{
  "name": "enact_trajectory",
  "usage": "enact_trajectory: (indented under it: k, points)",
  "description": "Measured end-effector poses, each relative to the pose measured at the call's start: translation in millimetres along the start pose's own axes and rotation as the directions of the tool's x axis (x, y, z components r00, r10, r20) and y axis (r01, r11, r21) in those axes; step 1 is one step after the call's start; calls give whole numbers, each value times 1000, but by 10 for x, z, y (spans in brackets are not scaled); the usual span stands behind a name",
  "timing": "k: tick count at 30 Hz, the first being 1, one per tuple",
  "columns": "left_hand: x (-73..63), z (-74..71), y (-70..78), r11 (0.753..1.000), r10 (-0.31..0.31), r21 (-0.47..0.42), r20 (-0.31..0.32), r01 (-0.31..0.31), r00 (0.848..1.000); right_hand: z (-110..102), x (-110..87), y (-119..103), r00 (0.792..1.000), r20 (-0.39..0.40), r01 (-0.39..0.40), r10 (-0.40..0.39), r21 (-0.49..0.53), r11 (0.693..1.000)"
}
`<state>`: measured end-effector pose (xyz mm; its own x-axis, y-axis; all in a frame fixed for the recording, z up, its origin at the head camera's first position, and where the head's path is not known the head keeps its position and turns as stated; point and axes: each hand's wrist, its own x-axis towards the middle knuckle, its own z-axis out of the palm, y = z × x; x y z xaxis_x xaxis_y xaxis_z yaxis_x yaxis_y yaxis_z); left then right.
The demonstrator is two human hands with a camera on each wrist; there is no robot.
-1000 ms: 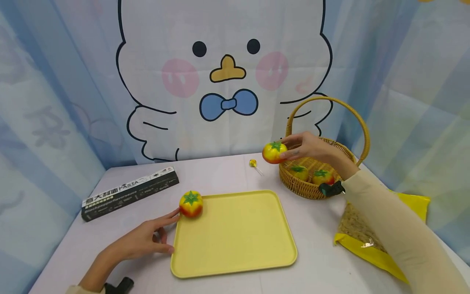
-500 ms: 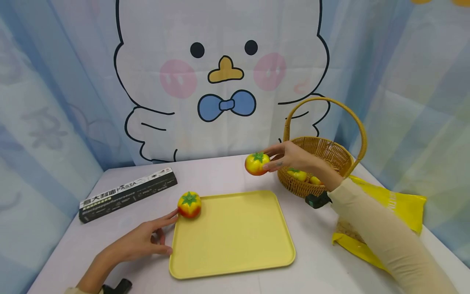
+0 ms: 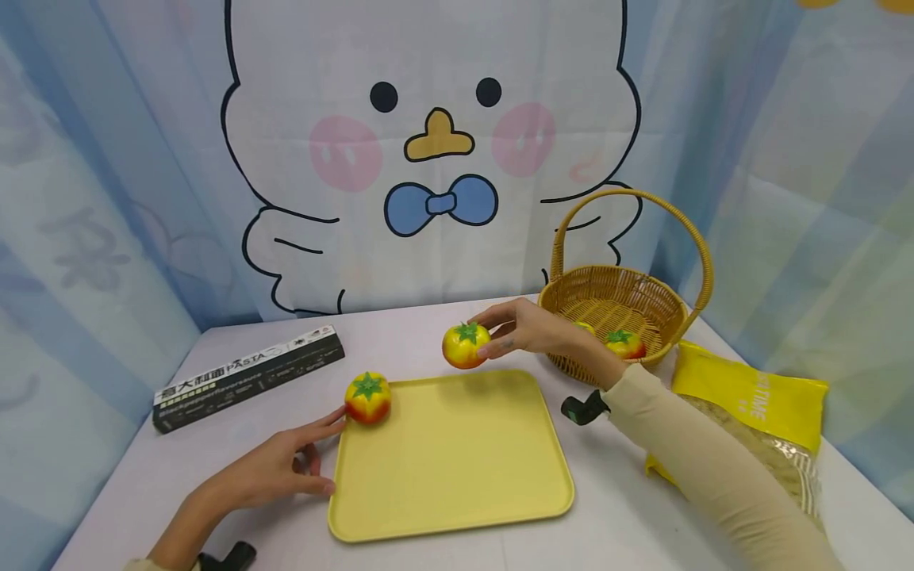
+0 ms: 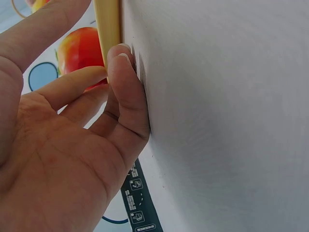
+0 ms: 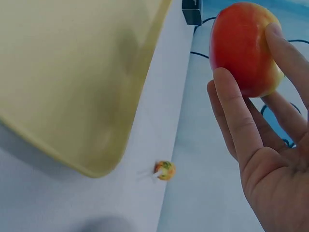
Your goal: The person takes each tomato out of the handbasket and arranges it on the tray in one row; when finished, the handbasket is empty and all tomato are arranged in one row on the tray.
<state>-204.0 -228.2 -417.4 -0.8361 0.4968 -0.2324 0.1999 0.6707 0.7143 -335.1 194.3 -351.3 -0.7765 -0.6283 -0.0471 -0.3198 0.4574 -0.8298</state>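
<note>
My right hand (image 3: 527, 327) holds a yellow-and-red toy tomato (image 3: 465, 344) with a green star-shaped top, just above the tray's far edge. In the right wrist view, thumb and fingers pinch that tomato (image 5: 245, 50) from both sides. My left hand (image 3: 267, 469) touches the left edge of the yellow tray (image 3: 457, 468) with its fingertips and thumb. A second toy tomato (image 3: 368, 397) sits in the tray's far left corner, beside the left index fingertip. In the left wrist view, the fingers (image 4: 126, 92) rest against the tray's rim (image 4: 107, 29).
Behind the right arm stands a wicker basket (image 3: 607, 274) with a tall handle and more toy tomatoes (image 3: 625, 344). A yellow bag (image 3: 757, 404) lies at right, a black pasta box (image 3: 250, 377) at left. A lollipop (image 5: 164, 170) lies beyond the tray, hidden in the head view.
My right hand has carried the toy tomato leftward and toward me, from the basket's rim to over the tray's far edge. The left hand has stayed at the tray.
</note>
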Motion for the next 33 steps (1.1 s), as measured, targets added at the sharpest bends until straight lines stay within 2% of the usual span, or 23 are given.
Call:
enact_trajectory:
  k: [3, 11, 18, 29, 33]
  points:
    - [-1, 2, 4, 1000, 1, 4, -1, -1, 1000, 85, 54, 5, 999, 20, 26, -26, 19, 999]
    - [-11, -1, -4, 1000, 3, 2, -1, -3, 1000, 326, 213, 20, 997, 67, 36, -36, 12, 999]
    - [-16, 2, -9, 1000, -18, 0, -4, 18, 1000, 513, 324, -16, 995, 94, 30, -29, 0, 1000]
    - [0, 9, -35, 1000, 20, -1, -14, -20, 1000, 663, 406, -39, 989, 144, 10, -11, 9, 1000]
    - [1, 6, -35, 1000, 29, 2, -16, -29, 999, 692, 433, -42, 987, 160, 26, -25, -2, 1000]
